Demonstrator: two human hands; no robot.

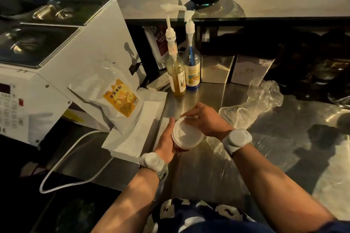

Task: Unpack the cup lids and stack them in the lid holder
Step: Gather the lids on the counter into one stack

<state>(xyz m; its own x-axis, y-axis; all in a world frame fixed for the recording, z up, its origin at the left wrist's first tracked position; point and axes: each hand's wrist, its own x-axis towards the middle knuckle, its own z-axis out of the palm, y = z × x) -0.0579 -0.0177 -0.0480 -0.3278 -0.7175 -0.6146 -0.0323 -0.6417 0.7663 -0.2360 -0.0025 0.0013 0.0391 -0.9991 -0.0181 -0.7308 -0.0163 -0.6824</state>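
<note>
White plastic cup lids (pixel 187 134) sit stacked between both hands above the steel counter (pixel 208 172). Left hand (pixel 166 142) cups the stack's side, right hand (pixel 204 119) curls over its top. Unwrapping looks done; next, find the holder, unseen here.

White lids (pixel 187 133); clear wrap (pixel 253 104); orange-labelled white pouch (pixel 117 96).

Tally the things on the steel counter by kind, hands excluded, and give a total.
Pump bottles: 2
Lid stack: 1
Plastic wrap: 1
Powder bag: 1
Metal tins: 2
Total: 7
</note>
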